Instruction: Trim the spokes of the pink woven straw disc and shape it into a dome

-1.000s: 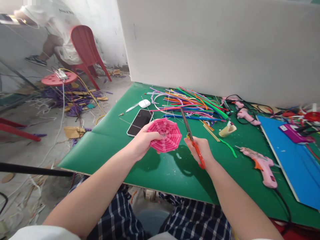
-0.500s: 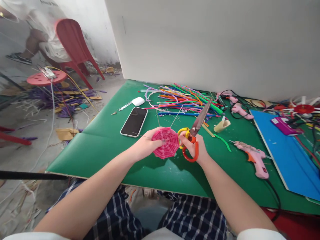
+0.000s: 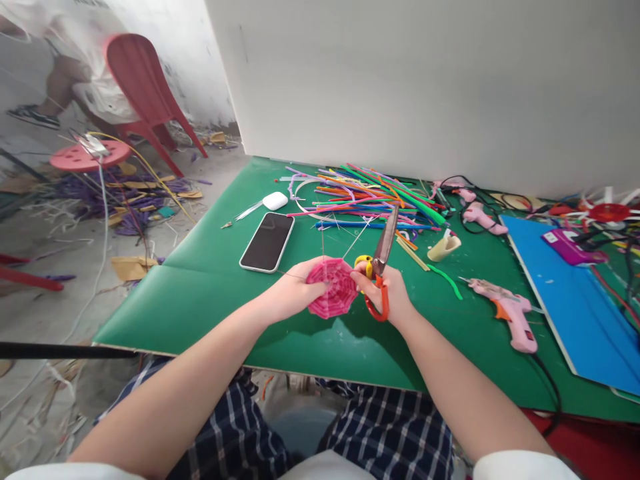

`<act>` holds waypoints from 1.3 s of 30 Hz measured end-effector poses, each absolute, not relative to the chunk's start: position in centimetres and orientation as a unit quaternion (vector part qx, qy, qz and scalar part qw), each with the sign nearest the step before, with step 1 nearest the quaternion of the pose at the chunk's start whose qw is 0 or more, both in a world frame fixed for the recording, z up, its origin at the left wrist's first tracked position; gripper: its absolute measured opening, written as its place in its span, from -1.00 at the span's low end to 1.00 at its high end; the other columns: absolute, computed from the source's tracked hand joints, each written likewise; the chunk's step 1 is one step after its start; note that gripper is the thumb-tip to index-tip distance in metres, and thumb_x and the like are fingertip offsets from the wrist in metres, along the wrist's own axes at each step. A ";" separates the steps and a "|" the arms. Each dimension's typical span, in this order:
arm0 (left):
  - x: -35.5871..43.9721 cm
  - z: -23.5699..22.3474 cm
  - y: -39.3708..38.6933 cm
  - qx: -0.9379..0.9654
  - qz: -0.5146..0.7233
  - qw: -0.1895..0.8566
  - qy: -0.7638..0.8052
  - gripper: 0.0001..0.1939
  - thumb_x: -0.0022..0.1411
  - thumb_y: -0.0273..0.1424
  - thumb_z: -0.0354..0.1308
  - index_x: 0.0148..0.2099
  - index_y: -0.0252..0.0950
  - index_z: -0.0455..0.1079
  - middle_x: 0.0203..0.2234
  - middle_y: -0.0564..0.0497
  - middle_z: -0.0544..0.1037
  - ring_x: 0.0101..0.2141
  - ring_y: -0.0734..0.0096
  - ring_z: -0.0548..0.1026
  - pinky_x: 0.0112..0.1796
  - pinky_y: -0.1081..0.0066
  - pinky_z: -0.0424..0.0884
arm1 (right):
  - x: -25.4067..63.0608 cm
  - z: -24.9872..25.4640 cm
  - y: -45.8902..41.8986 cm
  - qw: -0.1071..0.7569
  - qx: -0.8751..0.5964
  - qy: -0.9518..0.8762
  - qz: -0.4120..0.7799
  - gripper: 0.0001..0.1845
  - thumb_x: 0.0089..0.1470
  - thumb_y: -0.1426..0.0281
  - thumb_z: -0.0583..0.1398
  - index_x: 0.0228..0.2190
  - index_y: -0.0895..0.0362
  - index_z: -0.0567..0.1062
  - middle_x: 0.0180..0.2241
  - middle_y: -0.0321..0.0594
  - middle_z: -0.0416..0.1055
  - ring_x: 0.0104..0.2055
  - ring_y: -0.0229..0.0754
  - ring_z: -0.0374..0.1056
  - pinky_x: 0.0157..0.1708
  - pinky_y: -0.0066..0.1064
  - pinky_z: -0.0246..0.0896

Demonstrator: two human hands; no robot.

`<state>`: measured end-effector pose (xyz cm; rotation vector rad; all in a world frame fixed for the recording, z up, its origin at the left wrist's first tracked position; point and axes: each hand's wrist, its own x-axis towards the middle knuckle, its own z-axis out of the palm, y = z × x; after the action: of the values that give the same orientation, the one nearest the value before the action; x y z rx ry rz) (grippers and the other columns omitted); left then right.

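A pink woven disc (image 3: pixel 336 293), made of pipe cleaners wound round thin spokes, is held above the table's front part. My left hand (image 3: pixel 296 288) grips its left side, thumb on the front near the middle. Bare wire ends stick out from its upper and left edges. In my right hand (image 3: pixel 387 290) are scissors (image 3: pixel 384 250) with yellow and orange handles, blades pointing up and seemingly closed. The fingertips of that hand touch the disc's right edge. Behind the hands lies a heap of coloured pipe cleaners (image 3: pixel 360 197).
A phone (image 3: pixel 267 241) and a white earbud case (image 3: pixel 275 201) lie at the left on the green table (image 3: pixel 210 300). To the right are a pink glue gun (image 3: pixel 510 313), a short tube (image 3: pixel 444 247) and a blue board (image 3: pixel 575 313). A person sits on a red chair (image 3: pixel 145 87).
The scissors have turned more upright and tipped back in my right hand. Its fingertips have come to the disc's right edge. The disc has shifted slightly.
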<state>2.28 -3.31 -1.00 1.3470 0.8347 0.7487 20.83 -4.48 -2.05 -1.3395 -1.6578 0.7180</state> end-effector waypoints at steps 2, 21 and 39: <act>2.3 -1.0 -3.3 0.590 0.327 0.641 0.366 -0.61 -0.01 -0.53 0.09 -0.06 -0.28 0.35 -0.21 0.00 0.54 -0.21 0.30 0.49 -0.17 0.35 0.41 | 20.8 -2.0 -4.5 0.434 -0.529 -0.664 0.302 -0.82 -0.10 0.29 0.17 -0.60 0.12 0.37 -0.62 -0.32 0.30 -0.59 -0.28 0.23 -0.48 -0.41 0.19; 2.1 -0.4 -3.3 0.575 0.315 0.643 0.397 -0.58 -0.03 -0.52 0.08 -0.05 -0.27 0.37 -0.23 0.01 0.55 -0.24 0.29 0.50 -0.26 0.39 0.43 | 20.7 -2.1 -4.8 0.449 -0.528 -0.621 0.366 -0.77 -0.06 0.24 0.16 -0.59 0.12 0.35 -0.67 -0.35 0.26 -0.63 -0.29 0.24 -0.57 -0.42 0.20; 2.5 -0.6 -3.6 0.621 0.298 0.628 0.364 -0.57 0.01 -0.52 -0.01 -0.01 -0.30 0.33 -0.23 -0.03 0.53 -0.25 0.30 0.49 -0.27 0.36 0.43 | 20.5 -2.7 -4.8 0.439 -0.516 -0.674 0.295 -0.71 -0.12 0.16 0.21 -0.59 0.13 0.36 -0.63 -0.31 0.26 -0.60 -0.29 0.17 -0.54 -0.43 0.17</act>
<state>2.54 -3.64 -0.63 1.4230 0.8334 0.6820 20.46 -4.83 -2.66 -1.2820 -1.6738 0.7321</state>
